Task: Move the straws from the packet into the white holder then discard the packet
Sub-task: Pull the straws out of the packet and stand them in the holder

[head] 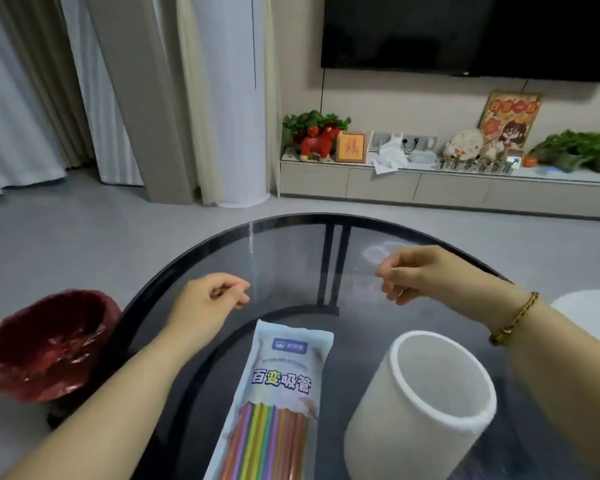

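Both hands hover above the glass surface (291,258) with nothing in them: the left hand (210,297) has its fingers loosely curled toward the thumb, and the right hand (416,273) is curled much the same, with a gold bracelet (515,318) on its wrist. From the head view, the packet (278,393) lies flat on the surface between the two forearms, nearer to the person than either hand. Its long axis runs from near to far, the sealed top end pointing away, and the coloured straws (271,441) show through its clear lower part. The top edge of the packet sits just below and a little right of the left hand, so that hand looks the closer of the two; the right hand is farther off, above and beyond the white holder (423,407). The holder stands upright just right of the packet, its open mouth empty. A bin with a red liner (45,344) sits on the floor left of the surface, near the left forearm. Nothing has been opened yet, so the task appears to be at its start, and a first grasp would mean drawing a hand back toward the packet's far end.
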